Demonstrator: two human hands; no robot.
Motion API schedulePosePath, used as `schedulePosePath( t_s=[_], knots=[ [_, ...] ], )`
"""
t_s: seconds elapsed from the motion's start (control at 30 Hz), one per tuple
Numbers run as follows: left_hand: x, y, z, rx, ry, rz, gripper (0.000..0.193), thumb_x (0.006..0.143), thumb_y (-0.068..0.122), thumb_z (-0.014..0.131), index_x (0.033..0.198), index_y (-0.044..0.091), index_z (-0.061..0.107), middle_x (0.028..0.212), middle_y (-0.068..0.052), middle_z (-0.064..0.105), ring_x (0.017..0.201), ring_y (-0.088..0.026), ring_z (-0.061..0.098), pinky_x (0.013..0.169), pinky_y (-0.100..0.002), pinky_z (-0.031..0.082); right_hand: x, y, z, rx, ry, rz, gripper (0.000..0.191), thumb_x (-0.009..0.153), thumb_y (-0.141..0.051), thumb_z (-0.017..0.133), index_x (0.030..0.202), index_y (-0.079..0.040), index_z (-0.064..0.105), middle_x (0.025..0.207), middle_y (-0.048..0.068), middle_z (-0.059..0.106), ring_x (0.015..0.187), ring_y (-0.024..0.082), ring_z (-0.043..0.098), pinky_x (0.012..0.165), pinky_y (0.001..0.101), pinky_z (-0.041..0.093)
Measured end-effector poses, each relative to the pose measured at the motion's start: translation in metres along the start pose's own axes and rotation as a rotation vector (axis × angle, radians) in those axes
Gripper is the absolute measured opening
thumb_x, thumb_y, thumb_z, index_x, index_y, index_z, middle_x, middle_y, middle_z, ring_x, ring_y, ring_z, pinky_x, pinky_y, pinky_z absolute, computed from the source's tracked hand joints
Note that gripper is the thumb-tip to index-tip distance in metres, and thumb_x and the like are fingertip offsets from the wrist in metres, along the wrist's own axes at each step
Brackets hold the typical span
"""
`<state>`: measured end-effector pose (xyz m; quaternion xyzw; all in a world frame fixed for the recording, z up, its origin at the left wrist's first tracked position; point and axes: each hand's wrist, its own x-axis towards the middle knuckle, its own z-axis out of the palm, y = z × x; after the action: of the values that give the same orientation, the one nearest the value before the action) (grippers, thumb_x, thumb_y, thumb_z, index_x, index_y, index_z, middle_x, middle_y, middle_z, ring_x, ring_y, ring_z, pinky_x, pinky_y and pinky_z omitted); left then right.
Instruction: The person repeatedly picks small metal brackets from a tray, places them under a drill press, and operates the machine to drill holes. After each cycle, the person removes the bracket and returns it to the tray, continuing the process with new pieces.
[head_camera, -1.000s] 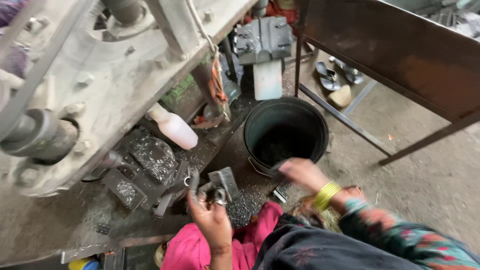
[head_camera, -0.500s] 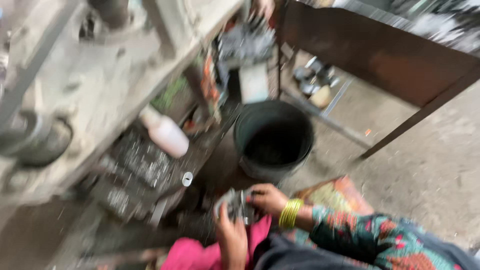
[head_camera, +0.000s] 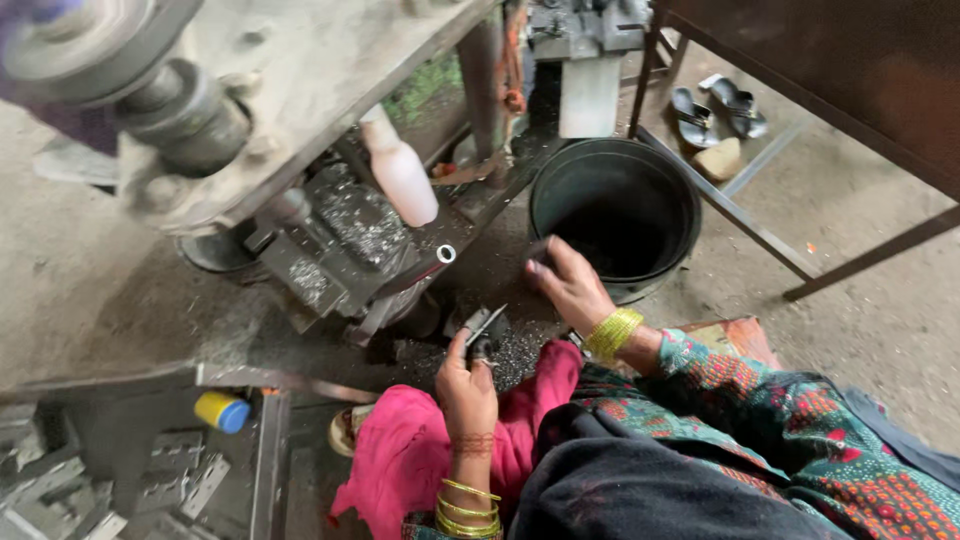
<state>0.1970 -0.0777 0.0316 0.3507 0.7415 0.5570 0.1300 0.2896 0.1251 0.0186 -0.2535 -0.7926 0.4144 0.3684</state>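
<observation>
Left hand (head_camera: 468, 385) grips metal part (head_camera: 485, 328); right hand (head_camera: 570, 285) reaches over black bucket (head_camera: 672, 195).

On the left hand (head_camera: 468, 385) I see a few thin gold bangles at the wrist, and a small reddish-brown pattern is drawn just above them. The right hand (head_camera: 570, 287) wears a wide stack of yellow-gold bangles. The right sleeve is dark green cloth with many printed motifs in red, orange and pink, in rows and dots. Over the knees there is a bright pink garment, and a dark grey-black cloth lies across the lap.
</observation>
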Motion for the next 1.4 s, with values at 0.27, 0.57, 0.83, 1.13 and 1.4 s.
schedulePosePath(
  t_s=[0.27,0.57,0.83,1.13,1.4],
  knots=[
    [-0.007,-0.021,-0.039,0.271,-0.103,-0.259,0.038,0.087,0.005,0.055,0.121,0.009,0.070,0.111,-0.018,0.075,0.104,-0.033,0.072,0.090,-0.041,0.055,0.051,-0.123,0.064,-0.513,-0.189,-0.472,0.023,0.079,-0.023,0.073,0.095,-0.007,0.069,0.098,0.013,0.065,0.098,0.034,0.063,0.084,0.0481,0.047],
    [-0.016,-0.055,-0.067,0.431,0.037,-0.287,0.040,0.080,0.007,0.071,0.119,0.015,0.072,0.110,-0.018,0.074,0.103,-0.036,0.070,0.089,-0.043,0.055,0.038,-0.087,0.070,-0.636,-0.073,-0.538,0.018,0.086,-0.018,0.069,0.102,-0.010,0.071,0.093,0.004,0.066,0.094,0.025,0.065,0.087,0.0401,0.049],
    [-0.004,-0.041,-0.060,0.516,-0.023,-0.307,0.026,0.079,0.010,0.075,0.105,0.010,0.078,0.099,-0.020,0.074,0.098,-0.040,0.070,0.083,-0.048,0.055,0.008,-0.061,0.054,-0.792,-0.212,-0.440,0.015,0.087,-0.019,0.065,0.099,-0.010,0.070,0.089,0.004,0.067,0.091,0.025,0.066,0.085,0.0411,0.048],
    [0.091,0.001,-0.082,0.654,0.463,0.217,0.025,0.090,0.010,0.062,0.111,0.008,0.075,0.096,-0.016,0.074,0.089,-0.037,0.071,0.077,-0.047,0.057,0.028,-0.044,0.069,-0.809,-0.431,-0.397,0.031,0.080,-0.019,0.065,0.109,-0.011,0.068,0.093,0.007,0.072,0.088,0.027,0.072,0.075,0.0410,0.054],
    [0.129,-0.028,-0.032,1.326,0.527,0.266,0.038,0.090,0.012,0.060,0.124,-0.002,0.066,0.132,-0.024,0.067,0.119,-0.038,0.068,0.101,-0.046,0.055,0.032,-0.054,0.067,-0.746,-0.475,-0.384,0.021,0.091,-0.025,0.065,0.109,-0.014,0.068,0.094,0.009,0.074,0.086,0.032,0.073,0.073,0.0455,0.057]
  ],
)
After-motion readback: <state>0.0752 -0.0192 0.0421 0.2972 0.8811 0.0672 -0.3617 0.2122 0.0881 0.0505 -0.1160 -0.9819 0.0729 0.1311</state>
